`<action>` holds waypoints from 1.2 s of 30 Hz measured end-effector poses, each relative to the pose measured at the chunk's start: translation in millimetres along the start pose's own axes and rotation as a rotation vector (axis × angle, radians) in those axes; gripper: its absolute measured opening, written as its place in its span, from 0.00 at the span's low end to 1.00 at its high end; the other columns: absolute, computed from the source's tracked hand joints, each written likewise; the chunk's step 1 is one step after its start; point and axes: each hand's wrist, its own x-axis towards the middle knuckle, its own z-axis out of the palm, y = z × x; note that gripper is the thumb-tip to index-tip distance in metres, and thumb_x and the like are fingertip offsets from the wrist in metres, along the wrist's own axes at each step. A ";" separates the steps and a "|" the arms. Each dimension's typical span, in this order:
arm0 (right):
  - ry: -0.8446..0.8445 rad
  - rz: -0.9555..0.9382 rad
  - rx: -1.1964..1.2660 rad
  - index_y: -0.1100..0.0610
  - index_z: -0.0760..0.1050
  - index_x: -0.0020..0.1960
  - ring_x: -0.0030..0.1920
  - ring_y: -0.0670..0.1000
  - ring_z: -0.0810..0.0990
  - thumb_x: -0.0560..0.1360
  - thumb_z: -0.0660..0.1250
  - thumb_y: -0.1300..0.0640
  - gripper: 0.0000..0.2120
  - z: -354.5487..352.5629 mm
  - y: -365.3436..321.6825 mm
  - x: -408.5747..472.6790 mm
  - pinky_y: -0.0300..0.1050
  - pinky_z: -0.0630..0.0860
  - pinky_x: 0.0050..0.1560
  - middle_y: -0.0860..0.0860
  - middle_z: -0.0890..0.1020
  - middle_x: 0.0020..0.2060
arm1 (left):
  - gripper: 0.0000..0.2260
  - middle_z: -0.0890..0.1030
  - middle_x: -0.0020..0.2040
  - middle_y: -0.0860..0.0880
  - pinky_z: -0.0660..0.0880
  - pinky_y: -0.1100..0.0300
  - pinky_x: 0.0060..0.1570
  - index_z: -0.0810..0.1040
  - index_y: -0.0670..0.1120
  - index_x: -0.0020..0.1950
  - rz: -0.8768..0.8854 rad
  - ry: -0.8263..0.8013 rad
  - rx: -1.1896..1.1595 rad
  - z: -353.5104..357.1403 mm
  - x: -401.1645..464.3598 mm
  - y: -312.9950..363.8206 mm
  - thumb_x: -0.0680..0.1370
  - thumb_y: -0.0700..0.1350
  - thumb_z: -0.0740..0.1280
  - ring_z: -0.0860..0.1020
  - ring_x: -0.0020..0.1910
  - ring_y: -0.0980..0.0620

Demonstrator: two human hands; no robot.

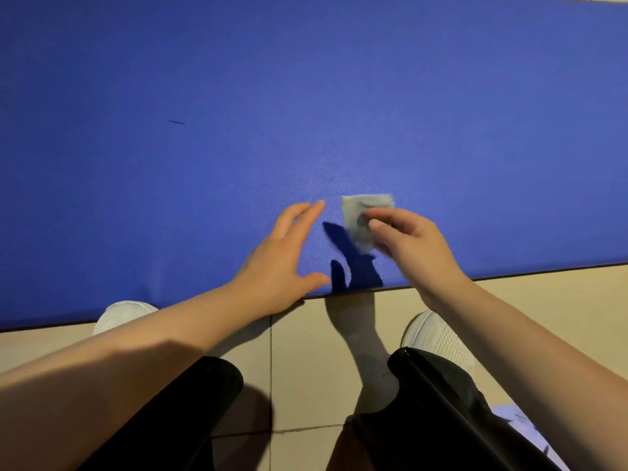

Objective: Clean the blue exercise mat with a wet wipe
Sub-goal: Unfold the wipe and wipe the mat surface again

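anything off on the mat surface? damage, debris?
One thing: a thin dark mark on the blue mat, far left of the wet wipe held by the right hand. Cut or debris, cannot tell.

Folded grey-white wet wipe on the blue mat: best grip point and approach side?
Grip the folded grey-white wet wipe by its near edge, coming from above on the person's side. It looks flat against the blue foam exercise mat, so pinching that edge works, as the right hand does. The left hand rests open beside it.
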 end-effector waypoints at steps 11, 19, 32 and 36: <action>-0.506 -0.873 -1.163 0.61 0.70 0.71 0.73 0.57 0.67 0.78 0.54 0.40 0.31 49.4 98.0 -28.7 0.51 0.65 0.71 0.57 0.69 0.73 | 0.28 0.69 0.73 0.44 0.64 0.25 0.56 0.61 0.50 0.76 -0.120 -0.075 0.778 -34.0 -33.9 -92.0 0.79 0.62 0.51 0.64 0.71 0.40; -0.033 -0.329 -1.083 0.63 0.66 0.74 0.73 0.60 0.66 0.79 0.51 0.39 0.34 -27.5 98.9 3.5 0.58 0.71 0.66 0.58 0.67 0.74 | 0.43 0.18 0.68 0.57 0.44 0.29 0.68 0.18 0.57 0.67 -0.305 -0.331 0.844 -34.2 -32.7 -96.3 0.54 0.73 0.15 0.25 0.73 0.47; -0.229 -0.605 -1.232 0.65 0.65 0.74 0.74 0.56 0.65 0.80 0.48 0.37 0.37 9.2 83.1 29.7 0.54 0.69 0.70 0.57 0.70 0.72 | 0.35 0.62 0.77 0.49 0.64 0.21 0.51 0.57 0.50 0.78 -0.204 -0.142 0.803 -28.5 -29.8 -120.1 0.78 0.71 0.43 0.44 0.79 0.48; 0.073 -0.121 -1.061 0.59 0.48 0.80 0.79 0.52 0.50 0.78 0.49 0.33 0.40 -35.1 68.2 56.9 0.51 0.55 0.75 0.53 0.55 0.79 | 0.35 0.61 0.78 0.49 0.64 0.21 0.51 0.58 0.50 0.78 -0.147 -0.080 0.840 -25.7 -30.1 -121.4 0.79 0.70 0.43 0.40 0.78 0.48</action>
